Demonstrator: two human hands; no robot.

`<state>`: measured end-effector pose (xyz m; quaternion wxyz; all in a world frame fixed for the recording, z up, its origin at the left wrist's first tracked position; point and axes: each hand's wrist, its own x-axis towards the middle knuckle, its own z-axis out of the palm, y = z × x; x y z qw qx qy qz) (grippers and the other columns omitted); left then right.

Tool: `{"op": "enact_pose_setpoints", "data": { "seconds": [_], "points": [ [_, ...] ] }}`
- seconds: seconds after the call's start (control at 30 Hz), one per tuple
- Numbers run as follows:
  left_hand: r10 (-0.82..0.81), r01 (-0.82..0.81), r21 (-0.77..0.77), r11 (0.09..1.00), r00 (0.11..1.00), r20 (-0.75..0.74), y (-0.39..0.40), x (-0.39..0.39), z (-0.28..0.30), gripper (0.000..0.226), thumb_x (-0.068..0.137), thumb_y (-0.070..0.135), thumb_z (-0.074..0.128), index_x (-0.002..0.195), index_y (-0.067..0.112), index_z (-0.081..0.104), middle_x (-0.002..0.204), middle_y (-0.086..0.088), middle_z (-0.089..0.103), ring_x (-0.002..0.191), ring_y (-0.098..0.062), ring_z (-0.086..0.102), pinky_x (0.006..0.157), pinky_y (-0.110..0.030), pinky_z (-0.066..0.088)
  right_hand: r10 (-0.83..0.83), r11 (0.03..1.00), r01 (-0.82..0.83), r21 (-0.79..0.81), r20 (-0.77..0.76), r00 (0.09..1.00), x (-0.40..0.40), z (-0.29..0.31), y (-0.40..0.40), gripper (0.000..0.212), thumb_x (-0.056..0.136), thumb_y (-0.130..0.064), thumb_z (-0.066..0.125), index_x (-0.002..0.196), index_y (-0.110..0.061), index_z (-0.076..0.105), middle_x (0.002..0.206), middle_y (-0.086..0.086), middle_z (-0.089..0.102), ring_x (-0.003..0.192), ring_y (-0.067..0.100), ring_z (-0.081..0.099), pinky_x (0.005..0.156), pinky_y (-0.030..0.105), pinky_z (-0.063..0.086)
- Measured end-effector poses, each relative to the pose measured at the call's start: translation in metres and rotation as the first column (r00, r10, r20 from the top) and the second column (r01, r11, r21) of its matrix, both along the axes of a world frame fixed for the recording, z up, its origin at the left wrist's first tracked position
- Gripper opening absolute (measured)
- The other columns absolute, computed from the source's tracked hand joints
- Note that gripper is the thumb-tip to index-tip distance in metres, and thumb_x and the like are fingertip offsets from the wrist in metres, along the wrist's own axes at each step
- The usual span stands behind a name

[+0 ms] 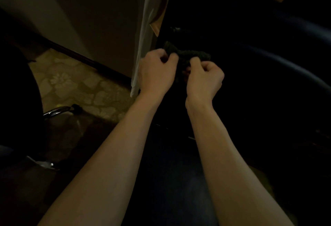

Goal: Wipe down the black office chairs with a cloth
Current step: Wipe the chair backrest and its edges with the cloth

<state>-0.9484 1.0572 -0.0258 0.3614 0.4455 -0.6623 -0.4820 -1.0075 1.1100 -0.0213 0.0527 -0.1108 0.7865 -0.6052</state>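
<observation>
Both sets of fingers curled tight, left hand (156, 71) and right hand (204, 79) pinching dark cloth (186, 54) bunched between them above black chair (268, 82); best refolded flat before wiping.

The cloth (186, 54) I hold is dark and coarsely knitted, the chair (268, 75) matt black, its neighbour's leg (57, 110) shiny metal, the carpet (71, 82) patterned.

Cloth (188, 54) between both hands, chair (268, 75) right, wall (80, 14) left.
</observation>
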Motion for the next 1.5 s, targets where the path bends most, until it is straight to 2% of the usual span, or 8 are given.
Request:
{"op": "enact_pose_setpoints", "data": {
  "seconds": [0.23, 0.37, 0.57, 0.7, 0.83, 1.03, 1.27, 1.5],
  "points": [
    [-0.058, 0.058, 0.059, 0.997, 0.998, 0.002, 0.005, 0.017, -0.036, 0.034, 0.091, 0.031, 0.058, 0.062, 0.016, 0.052, 0.061, -0.004, 0.054, 0.059, -0.018, 0.054, 0.057, -0.037, 0.041, 0.028, 0.995, -0.018, 0.098, -0.103, 0.994, 0.013, -0.038, 0.010, 0.025, 0.093, -0.031, 0.062, 0.071, -0.020, 0.057, 0.065, -0.004, 0.060, 0.055, 0.008, 0.054, 0.052, 0.026, 0.046],
    [-0.022, 0.020, 0.084, 0.996, 1.000, 0.019, 0.020, 0.025, -0.064, 0.036, 0.091, 0.026, 0.060, 0.057, 0.021, 0.048, 0.052, 0.008, 0.047, 0.049, -0.009, 0.044, 0.052, -0.026, 0.032, 0.050, 0.989, -0.044, 0.143, -0.036, 0.998, 0.024, -0.066, 0.019, 0.023, 0.092, -0.028, 0.063, 0.072, -0.019, 0.054, 0.066, -0.007, 0.056, 0.055, 0.004, 0.049, 0.052, 0.021, 0.040],
    [0.000, -0.010, 0.190, 0.982, 0.999, 0.054, 0.038, 0.038, -0.106, 0.033, 0.092, 0.021, 0.061, 0.061, 0.011, 0.056, 0.055, -0.002, 0.055, 0.047, -0.003, 0.048, 0.046, -0.012, 0.033, 0.047, 0.983, -0.064, 0.172, 0.101, 0.994, 0.037, -0.106, 0.031, 0.021, 0.090, -0.021, 0.063, 0.072, -0.014, 0.055, 0.069, -0.004, 0.060, 0.059, 0.006, 0.052, 0.055, 0.021, 0.043],
    [0.024, -0.039, 0.238, 0.971, 0.997, 0.068, 0.045, 0.041, -0.128, 0.033, 0.092, 0.019, 0.062, 0.062, 0.008, 0.055, 0.056, -0.003, 0.053, 0.046, -0.003, 0.046, 0.044, -0.012, 0.035, 0.038, 0.988, -0.061, 0.139, 0.164, 0.986, 0.042, -0.132, 0.039, 0.022, 0.091, -0.016, 0.062, 0.070, -0.014, 0.054, 0.067, -0.004, 0.058, 0.054, 0.000, 0.048, 0.050, 0.013, 0.040],
    [0.039, -0.065, 0.341, 0.938, 0.996, 0.083, 0.051, 0.042, -0.158, 0.035, 0.091, 0.020, 0.064, 0.059, 0.010, 0.053, 0.053, 0.001, 0.049, 0.044, -0.003, 0.044, 0.043, -0.016, 0.033, 0.016, 0.989, -0.051, 0.135, 0.249, 0.968, 0.043, -0.161, 0.046, 0.020, 0.090, -0.015, 0.063, 0.071, -0.012, 0.056, 0.068, -0.002, 0.059, 0.058, 0.004, 0.051, 0.057, 0.022, 0.046],
    [0.006, -0.074, 0.498, 0.864, 0.991, 0.135, 0.063, 0.040, -0.189, 0.023, 0.095, 0.021, 0.060, 0.082, 0.004, 0.070, 0.082, -0.015, 0.070, 0.065, -0.018, 0.061, 0.051, -0.016, 0.044, -0.033, 0.996, -0.003, 0.084, 0.424, 0.905, 0.039, -0.194, 0.063, 0.021, 0.092, -0.010, 0.061, 0.072, -0.007, 0.059, 0.073, 0.001, 0.062, 0.069, 0.008, 0.060, 0.067, 0.021, 0.051],
    [0.141, -0.110, 0.365, 0.925, 0.988, -0.060, 0.046, 0.031, -0.122, 0.028, 0.092, 0.014, 0.056, 0.071, -0.005, 0.054, 0.061, -0.006, 0.051, 0.054, -0.010, 0.044, 0.055, -0.025, 0.038, 0.056, 0.998, -0.066, 0.019, 0.326, 0.944, 0.031, -0.121, 0.043, 0.018, 0.090, -0.012, 0.065, 0.074, -0.002, 0.064, 0.072, 0.010, 0.065, 0.068, 0.013, 0.061, 0.067, 0.030, 0.056],
    [0.046, -0.046, 0.096, 0.994, 0.999, -0.002, -0.017, 0.009, -0.044, 0.018, 0.095, 0.022, 0.056, 0.081, 0.010, 0.056, 0.088, -0.001, 0.051, 0.080, -0.017, 0.052, 0.072, -0.032, 0.041, 0.022, 0.986, -0.035, 0.165, 0.080, 0.997, 0.030, -0.030, -0.006, 0.022, 0.091, -0.022, 0.064, 0.074, -0.008, 0.064, 0.072, 0.010, 0.068, 0.060, 0.012, 0.059, 0.064, 0.040, 0.056]
  ]
}}
